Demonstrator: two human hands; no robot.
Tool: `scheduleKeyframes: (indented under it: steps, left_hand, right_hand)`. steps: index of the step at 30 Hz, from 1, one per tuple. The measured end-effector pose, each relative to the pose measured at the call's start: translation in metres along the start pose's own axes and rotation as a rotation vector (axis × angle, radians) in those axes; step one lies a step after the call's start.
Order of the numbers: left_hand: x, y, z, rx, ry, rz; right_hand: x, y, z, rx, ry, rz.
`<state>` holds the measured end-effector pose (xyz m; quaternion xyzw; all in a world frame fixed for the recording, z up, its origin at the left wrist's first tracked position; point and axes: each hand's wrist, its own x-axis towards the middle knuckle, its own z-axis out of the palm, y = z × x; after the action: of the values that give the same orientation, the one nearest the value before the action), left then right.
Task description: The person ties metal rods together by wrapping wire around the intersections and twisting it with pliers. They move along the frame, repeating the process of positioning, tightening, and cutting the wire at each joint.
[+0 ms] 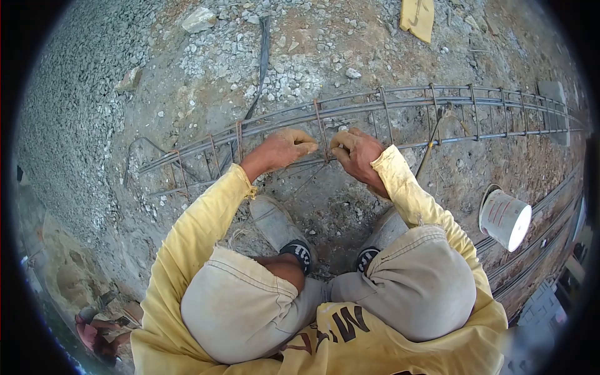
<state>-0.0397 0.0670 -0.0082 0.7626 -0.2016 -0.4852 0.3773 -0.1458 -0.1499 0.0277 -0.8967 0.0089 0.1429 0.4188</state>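
The left hand (pixel 282 149) and right hand (pixel 356 153), both dusty, pinched closed on a rusty ribbed stirrup (pixel 321 132) at the frame's centre, part of a long rebar cage (pixel 400 109) lying on gritty gravel ground (pixel 206 69). A white bucket (pixel 506 219) lay tipped at four o'clock, well apart. Open dirt stretched toward twelve o'clock beyond the cage's far edge.

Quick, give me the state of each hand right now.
Left hand: fingers curled closed, pinching at the rebar cage beside a stirrup.
Right hand: fingers curled closed at the same stirrup; what it grips cannot be told.
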Motion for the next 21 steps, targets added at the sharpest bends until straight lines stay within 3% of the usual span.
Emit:
scheduleKeyframes:
  steps: [1, 4, 7, 10, 13, 14, 17, 19, 21]
  left_hand:
    - [0.003, -0.005, 0.003, 0.092, 0.028, 0.125]
    - [0.010, -0.005, 0.009, 0.008, -0.157, 0.059]
    - [0.005, 0.003, 0.016, -0.267, -0.228, -0.200]
    - [0.008, -0.003, 0.014, -0.329, -0.262, -0.160]
    - [0.011, -0.009, 0.016, -0.297, -0.256, -0.150]
    - [0.011, -0.010, 0.017, -0.276, -0.249, -0.144]
    - [0.013, -0.015, 0.019, -0.241, -0.224, -0.095]
    - [0.011, -0.019, 0.022, -0.265, -0.206, -0.025]
    - [0.009, -0.016, 0.026, -0.295, -0.178, -0.012]
  right_hand:
    - [0.000, 0.001, 0.001, -0.010, 0.005, 0.002]
    - [-0.001, 0.007, -0.001, 0.009, 0.062, -0.221]
    - [-0.007, 0.010, 0.001, 0.017, 0.076, -0.262]
    - [-0.020, 0.000, 0.010, -0.003, 0.055, -0.268]
    - [-0.028, -0.011, 0.028, -0.052, 0.167, -0.379]
    - [-0.029, -0.004, 0.037, -0.133, 0.087, -0.374]
    - [-0.025, 0.008, 0.058, 0.002, 0.080, -0.454]
    - [-0.025, 0.021, 0.090, 0.240, -0.083, -0.318]
    - [-0.039, 0.023, 0.102, 0.154, -0.132, -0.252]
